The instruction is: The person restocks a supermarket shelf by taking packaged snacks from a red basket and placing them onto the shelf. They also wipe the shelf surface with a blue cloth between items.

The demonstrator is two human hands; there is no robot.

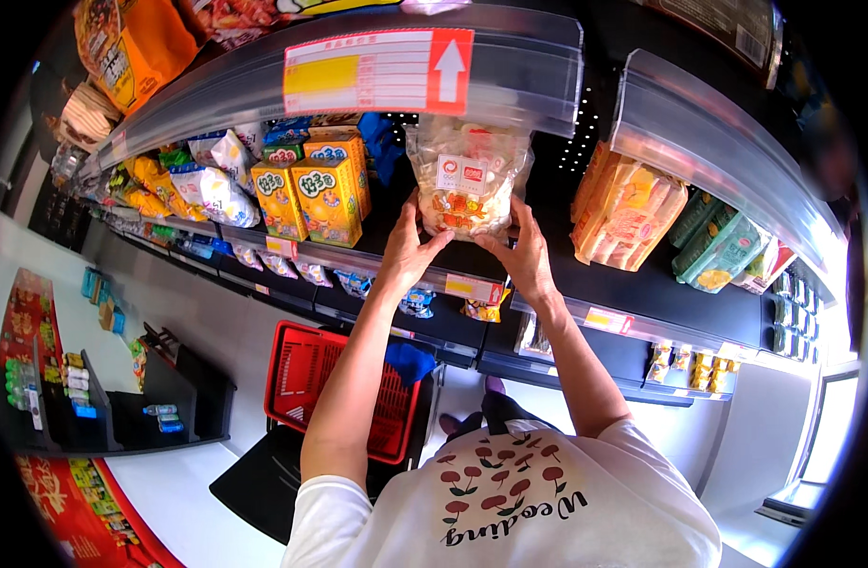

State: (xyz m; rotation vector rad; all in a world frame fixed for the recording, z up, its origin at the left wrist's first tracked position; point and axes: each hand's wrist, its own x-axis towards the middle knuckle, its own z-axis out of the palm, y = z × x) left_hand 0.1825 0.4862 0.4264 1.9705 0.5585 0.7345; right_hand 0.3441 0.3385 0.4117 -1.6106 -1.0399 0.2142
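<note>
Both my arms reach up to a black store shelf [538,241]. Between my hands is a clear plastic bag of pale snacks [464,170] with a printed label and orange pictures. My left hand [410,244] grips its lower left corner, thumb along the bottom edge. At the lower right corner, my right hand [522,248] holds it the same way. The bag stands upright just below the clear price rail [524,66] of the shelf above. Left of it are yellow snack boxes [325,199], and to its right lies an orange-printed package [628,208].
A red shopping basket [301,369] is below my left arm, with a dark blue item [410,363] at its edge. Green packages [723,241] stand farther right. Blue and white bags [214,189] fill the left shelf. A black display unit [131,417] stands at lower left.
</note>
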